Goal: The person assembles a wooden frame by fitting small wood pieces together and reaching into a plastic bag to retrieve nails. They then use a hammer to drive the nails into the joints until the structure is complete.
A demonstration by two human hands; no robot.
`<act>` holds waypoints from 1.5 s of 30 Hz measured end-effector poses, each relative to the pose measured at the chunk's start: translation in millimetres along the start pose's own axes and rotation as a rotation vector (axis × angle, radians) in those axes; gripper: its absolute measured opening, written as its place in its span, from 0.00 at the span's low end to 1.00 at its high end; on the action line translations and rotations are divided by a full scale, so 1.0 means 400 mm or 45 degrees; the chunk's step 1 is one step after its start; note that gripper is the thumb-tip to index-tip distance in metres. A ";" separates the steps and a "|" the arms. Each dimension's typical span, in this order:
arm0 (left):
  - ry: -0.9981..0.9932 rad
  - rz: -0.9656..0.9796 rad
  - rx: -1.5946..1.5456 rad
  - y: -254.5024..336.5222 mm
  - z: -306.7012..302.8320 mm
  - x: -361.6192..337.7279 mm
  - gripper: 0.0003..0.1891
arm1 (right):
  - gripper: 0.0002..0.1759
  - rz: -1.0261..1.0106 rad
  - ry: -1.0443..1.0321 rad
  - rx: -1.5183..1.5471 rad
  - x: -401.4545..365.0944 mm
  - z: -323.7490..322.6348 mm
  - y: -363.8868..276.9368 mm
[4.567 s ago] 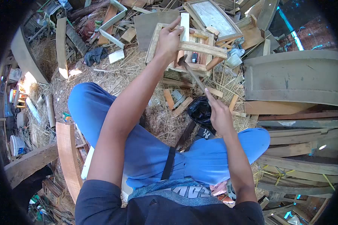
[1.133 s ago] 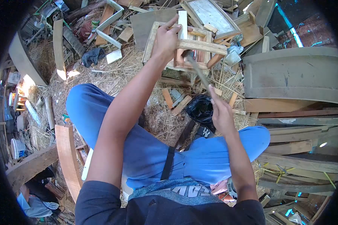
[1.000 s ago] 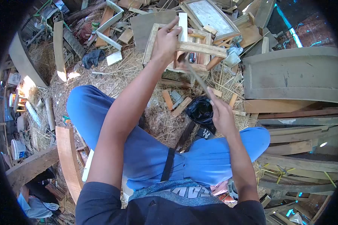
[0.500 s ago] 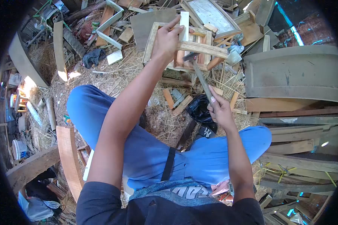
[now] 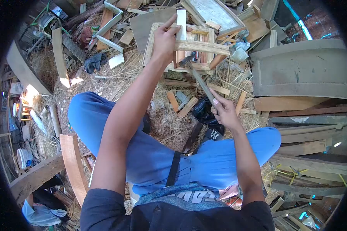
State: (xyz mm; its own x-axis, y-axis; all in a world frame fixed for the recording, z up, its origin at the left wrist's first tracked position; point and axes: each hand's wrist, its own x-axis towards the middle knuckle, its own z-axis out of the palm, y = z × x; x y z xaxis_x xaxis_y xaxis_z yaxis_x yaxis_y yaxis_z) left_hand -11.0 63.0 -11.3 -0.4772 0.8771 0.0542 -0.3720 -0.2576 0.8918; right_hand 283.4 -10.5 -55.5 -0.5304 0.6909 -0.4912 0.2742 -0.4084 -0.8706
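My left hand (image 5: 165, 41) pinches a pale wooden strip (image 5: 181, 24) at the left part of a small wooden frame (image 5: 202, 47), its index finger stretched along the strip. In my right hand (image 5: 224, 113) is the lower handle of a hammer (image 5: 199, 80), fingers wrapped round it. The hammer's dark head is at the left inner side of the frame, just below the front rail. Inside the frame, near the hammer head, a small red and blue item (image 5: 195, 56) shows between the slats.
Straw and wood offcuts (image 5: 187, 107) cover the ground between my legs, beside a black plastic bag (image 5: 204, 109) and a dark cap (image 5: 212, 134). Curved boards (image 5: 304, 69) are stacked on the right. A pale angled wooden piece (image 5: 111, 25) and more scrap lie at the back left.
The hammer head has shifted left and its handle leans further left. My left hand, the strip and the frame sit slightly further left in view, with both grips kept.
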 end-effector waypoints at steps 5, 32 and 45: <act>-0.021 -0.005 -0.032 0.001 0.006 -0.003 0.27 | 0.26 0.020 -0.017 0.030 -0.007 -0.005 -0.004; -0.040 -0.007 -0.058 -0.007 -0.007 0.005 0.28 | 0.25 -0.134 0.085 0.011 0.016 -0.005 0.013; 0.012 0.002 -0.086 0.001 -0.009 0.007 0.26 | 0.26 -0.171 0.087 -0.045 0.019 0.000 0.020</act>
State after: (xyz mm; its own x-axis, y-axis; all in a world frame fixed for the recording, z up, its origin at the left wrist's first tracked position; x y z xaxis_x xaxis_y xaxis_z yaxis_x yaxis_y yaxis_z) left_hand -15.4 63.9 -12.5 -0.4855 0.8728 0.0512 -0.4238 -0.2862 0.8594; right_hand 281.3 -8.5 -66.3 -0.5088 0.7774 -0.3698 0.2332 -0.2891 -0.9285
